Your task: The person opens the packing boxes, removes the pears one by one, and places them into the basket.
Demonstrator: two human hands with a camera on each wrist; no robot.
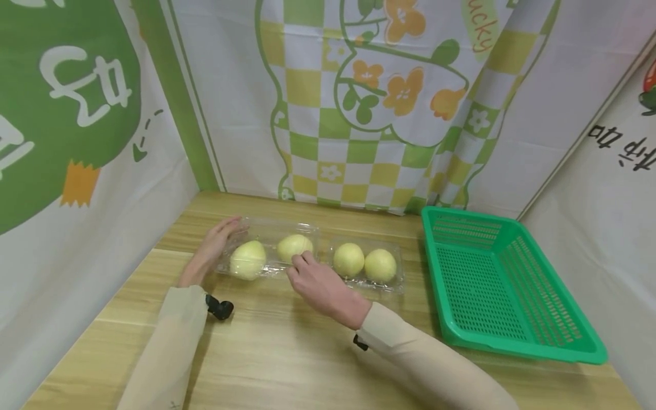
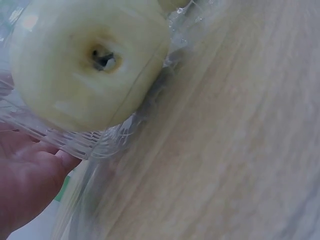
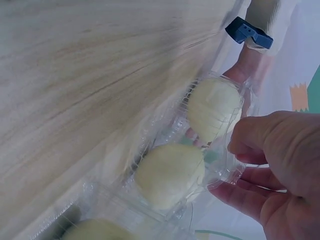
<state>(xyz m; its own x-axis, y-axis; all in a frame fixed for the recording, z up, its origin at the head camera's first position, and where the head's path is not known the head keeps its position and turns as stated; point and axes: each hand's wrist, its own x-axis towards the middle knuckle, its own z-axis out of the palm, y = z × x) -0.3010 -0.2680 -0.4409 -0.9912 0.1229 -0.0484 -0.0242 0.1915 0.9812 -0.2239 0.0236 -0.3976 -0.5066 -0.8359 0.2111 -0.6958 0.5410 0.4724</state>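
A clear plastic clamshell box lies on the table with two pale yellow-green pears, a left pear and a right pear, spaced apart inside. My left hand holds the left end of this box; its thumb lies along the ridged edge in the left wrist view. My right hand pinches the box's rim near its right front corner, thumb and fingers curled at the plastic edge in the right wrist view. Whether the lid is fastened is unclear.
Close to the right stands a second clear box holding two pale yellow round fruits. A green plastic basket sits farther right on the wooden table. A patterned curtain hangs along the back edge.
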